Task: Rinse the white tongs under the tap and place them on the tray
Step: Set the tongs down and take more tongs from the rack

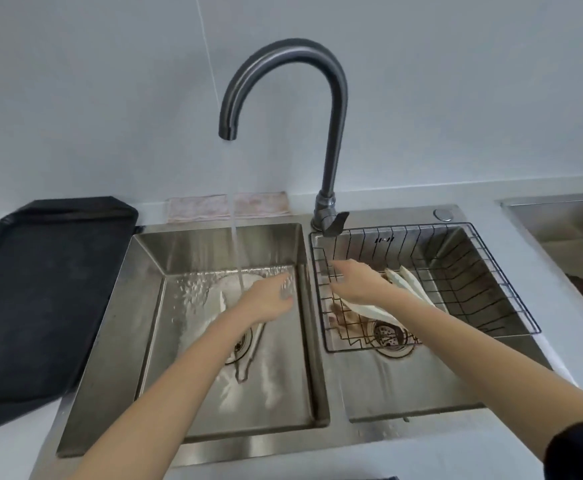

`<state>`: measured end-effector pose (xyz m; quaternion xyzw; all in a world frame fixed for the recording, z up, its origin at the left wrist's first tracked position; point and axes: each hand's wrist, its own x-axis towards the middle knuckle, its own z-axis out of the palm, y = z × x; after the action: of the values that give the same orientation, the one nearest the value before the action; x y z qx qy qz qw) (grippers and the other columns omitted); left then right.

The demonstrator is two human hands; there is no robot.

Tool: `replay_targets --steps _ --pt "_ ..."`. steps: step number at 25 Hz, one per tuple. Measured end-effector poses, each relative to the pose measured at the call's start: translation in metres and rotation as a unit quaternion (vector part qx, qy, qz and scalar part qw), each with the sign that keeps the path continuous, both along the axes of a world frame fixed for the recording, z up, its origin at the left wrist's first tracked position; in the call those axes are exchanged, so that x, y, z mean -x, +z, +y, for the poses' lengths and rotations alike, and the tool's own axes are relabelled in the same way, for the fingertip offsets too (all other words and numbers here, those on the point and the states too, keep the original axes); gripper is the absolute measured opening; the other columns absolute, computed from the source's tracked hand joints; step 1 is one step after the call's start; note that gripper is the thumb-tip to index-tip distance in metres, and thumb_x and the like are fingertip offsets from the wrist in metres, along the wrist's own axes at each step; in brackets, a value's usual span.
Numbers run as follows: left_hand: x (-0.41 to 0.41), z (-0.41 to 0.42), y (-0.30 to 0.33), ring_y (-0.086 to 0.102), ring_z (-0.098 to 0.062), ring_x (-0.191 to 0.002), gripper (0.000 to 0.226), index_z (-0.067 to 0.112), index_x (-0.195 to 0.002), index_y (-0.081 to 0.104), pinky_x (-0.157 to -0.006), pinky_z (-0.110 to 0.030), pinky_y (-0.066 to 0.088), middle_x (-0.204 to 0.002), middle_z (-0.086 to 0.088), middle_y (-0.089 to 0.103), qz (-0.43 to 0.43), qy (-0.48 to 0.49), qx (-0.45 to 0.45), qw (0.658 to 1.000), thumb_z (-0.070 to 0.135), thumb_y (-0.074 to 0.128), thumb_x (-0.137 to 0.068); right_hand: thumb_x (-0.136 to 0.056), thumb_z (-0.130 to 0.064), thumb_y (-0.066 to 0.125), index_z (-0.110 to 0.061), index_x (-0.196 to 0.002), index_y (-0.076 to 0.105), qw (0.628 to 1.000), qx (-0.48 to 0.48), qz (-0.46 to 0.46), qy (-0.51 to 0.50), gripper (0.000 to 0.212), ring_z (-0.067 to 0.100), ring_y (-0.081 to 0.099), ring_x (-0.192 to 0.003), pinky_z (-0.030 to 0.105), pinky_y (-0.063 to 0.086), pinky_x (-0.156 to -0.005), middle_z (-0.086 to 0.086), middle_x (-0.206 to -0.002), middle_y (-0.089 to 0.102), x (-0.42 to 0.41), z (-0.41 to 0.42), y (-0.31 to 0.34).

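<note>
Running water falls from tap into left basin, beside left hand, fingers relaxed, holding nothing. Right hand reaches into wire basket in right basin, touching white tongs; grasp unclear. Black tray left of sink.
</note>
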<state>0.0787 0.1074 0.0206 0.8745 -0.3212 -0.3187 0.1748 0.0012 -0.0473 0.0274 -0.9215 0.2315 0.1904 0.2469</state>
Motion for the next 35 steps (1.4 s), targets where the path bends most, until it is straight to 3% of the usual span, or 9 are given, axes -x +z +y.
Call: replay_targets --steps 3,6,10,13,17,22,26,30,35 --pt "0.023 -0.035 0.003 0.030 -0.025 -0.140 0.058 0.010 -0.147 0.020 -0.111 -0.029 0.027 -0.154 -0.010 0.028 -0.009 -0.021 -0.009 1.000 0.023 0.042 -0.095 -0.093 -0.024 0.043 -0.013 -0.148 0.026 1.000 0.019 0.011 -0.005 0.059 0.033 0.037 -0.136 0.043 0.033 -0.112 0.014 -0.152 0.033 0.024 -0.037 -0.003" --pt "0.046 -0.066 -0.001 0.033 -0.026 -0.139 0.059 0.014 -0.147 0.020 -0.109 -0.028 0.028 -0.153 -0.010 0.029 -0.006 -0.030 -0.007 0.999 0.024 0.044 -0.094 -0.094 -0.023 0.043 -0.011 -0.148 0.027 1.000 0.016 0.010 -0.014 0.057 0.033 0.044 -0.131 0.038 0.038 -0.105 0.016 -0.148 0.039 0.043 -0.068 -0.007" --pt "0.074 -0.101 -0.018 0.049 -0.027 -0.123 0.057 0.016 -0.146 0.025 -0.096 -0.029 0.041 -0.143 -0.012 0.044 0.021 -0.011 -0.009 1.000 0.021 0.046 -0.093 -0.094 -0.020 0.045 -0.009 -0.144 0.035 0.999 0.023 0.026 -0.012 0.052 0.033 0.048 -0.125 0.033 0.042 -0.096 0.018 -0.143 0.045 0.067 -0.103 -0.017" --pt "0.086 -0.120 -0.037 0.057 -0.029 -0.108 0.049 0.016 -0.139 0.037 -0.079 -0.028 0.043 -0.122 -0.015 0.058 0.045 0.002 -0.023 0.999 0.021 0.045 -0.091 -0.090 -0.020 0.048 -0.009 -0.141 0.038 0.999 0.011 0.041 -0.004 0.053 0.033 0.055 -0.115 0.033 0.045 -0.088 0.018 -0.142 0.044 0.075 -0.120 -0.034" --pt "0.098 -0.135 -0.055 0.056 -0.031 -0.113 0.044 0.010 -0.135 0.039 -0.090 -0.034 0.044 -0.119 -0.016 0.062 0.074 0.012 -0.050 0.996 0.025 0.042 -0.093 -0.090 -0.018 0.049 -0.007 -0.139 0.039 0.998 0.019 0.056 0.008 0.051 0.033 0.050 -0.120 0.038 0.044 -0.095 0.019 -0.139 0.041 0.075 -0.128 -0.050" --pt "0.104 -0.142 -0.072 0.053 -0.032 -0.117 0.044 0.011 -0.135 0.039 -0.097 -0.038 0.044 -0.123 -0.017 0.060 0.095 0.044 -0.055 0.993 0.030 0.039 -0.094 -0.091 -0.008 0.044 -0.005 -0.134 0.038 0.995 0.079 0.051 0.032 0.043 0.038 0.052 -0.117 0.041 0.046 -0.088 0.017 -0.134 0.044 0.075 -0.123 -0.061" --pt "0.106 -0.145 -0.072 0.057 -0.033 -0.108 0.040 0.008 -0.129 0.044 -0.088 -0.035 0.045 -0.116 -0.019 0.062 0.101 0.077 -0.025 0.992 0.027 0.037 -0.095 -0.091 -0.005 0.044 -0.002 -0.128 0.043 0.995 0.090 0.034 0.024 0.037 0.038 0.053 -0.116 0.041 0.046 -0.088 0.017 -0.130 0.047 0.075 -0.122 -0.060" --pt "0.104 -0.144 -0.066 0.058 -0.031 -0.112 0.042 0.008 -0.133 0.040 -0.095 -0.035 0.046 -0.125 -0.019 0.057 0.109 0.125 0.003 0.986 0.026 0.039 -0.095 -0.090 -0.005 0.043 0.000 -0.125 0.046 0.998 0.064 0.008 -0.011 0.035 0.039 0.054 -0.113 0.040 0.045 -0.086 0.019 -0.129 0.047 0.076 -0.121 -0.052" --pt "0.102 -0.134 -0.046 0.067 -0.028 -0.090 0.031 0.007 -0.120 0.043 -0.078 -0.034 0.052 -0.110 -0.016 0.062 0.073 0.233 0.146 0.959 0.021 0.047 -0.093 -0.089 -0.009 0.044 0.000 -0.122 0.045 0.996 0.039 -0.068 -0.032 0.034 0.038 0.053 -0.110 0.037 0.043 -0.082 0.018 -0.124 0.048 0.075 -0.106 -0.035"
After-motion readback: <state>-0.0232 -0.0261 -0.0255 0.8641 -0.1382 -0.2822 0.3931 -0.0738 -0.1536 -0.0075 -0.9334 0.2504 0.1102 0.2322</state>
